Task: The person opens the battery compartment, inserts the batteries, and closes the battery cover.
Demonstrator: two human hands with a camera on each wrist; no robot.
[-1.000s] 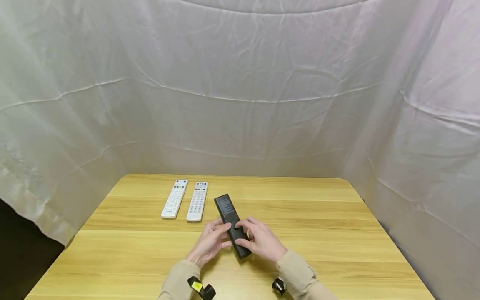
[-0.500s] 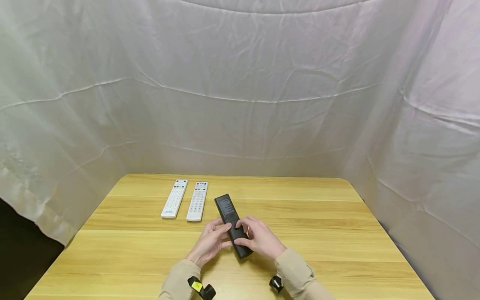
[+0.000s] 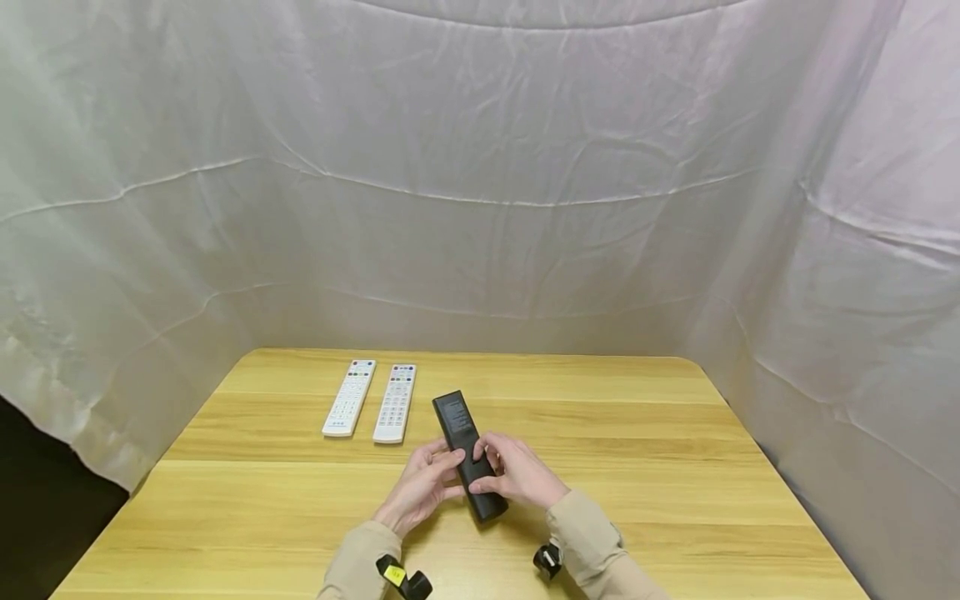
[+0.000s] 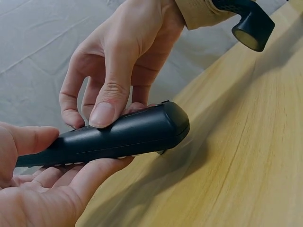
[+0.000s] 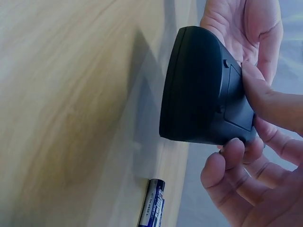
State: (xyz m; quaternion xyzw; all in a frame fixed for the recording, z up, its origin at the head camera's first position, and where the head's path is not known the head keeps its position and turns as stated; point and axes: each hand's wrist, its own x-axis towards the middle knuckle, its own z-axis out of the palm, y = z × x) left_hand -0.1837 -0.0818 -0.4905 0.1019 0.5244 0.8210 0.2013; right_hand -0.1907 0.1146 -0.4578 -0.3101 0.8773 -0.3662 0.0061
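Over the near part of the bench [image 3: 637,467], both hands are on one black remote [image 3: 468,473]. The left hand [image 3: 420,487] grasps it from the side, thumb on top and fingers underneath; the right hand [image 3: 522,473] pinches the nearer half between thumb and fingers. That near end is off the wood, with a shadow below it; whether the far end touches, I cannot tell.

The remote is back side up. Its cover panel [image 5: 239,101] looks to be in place, though fingers hide part of the edge. At least one battery [image 5: 151,203] lies on the bench near the hands, so I judge the work to be partway: the remote is in hand and turned over, its compartment not seen open, the battery outside it. Whether anything is inside cannot be seen.

Farther off to the left, two white remotes, an outer one [image 3: 349,400] and an inner one [image 3: 395,404], lie apart, button side up, untouched by either hand.

The bench has pale yellow wood grain and rounded far corners. Creased, greyish-white sheeting [image 3: 487,250] hangs behind and on both sides, with a dark patch [image 3: 45,517] at the lower left.
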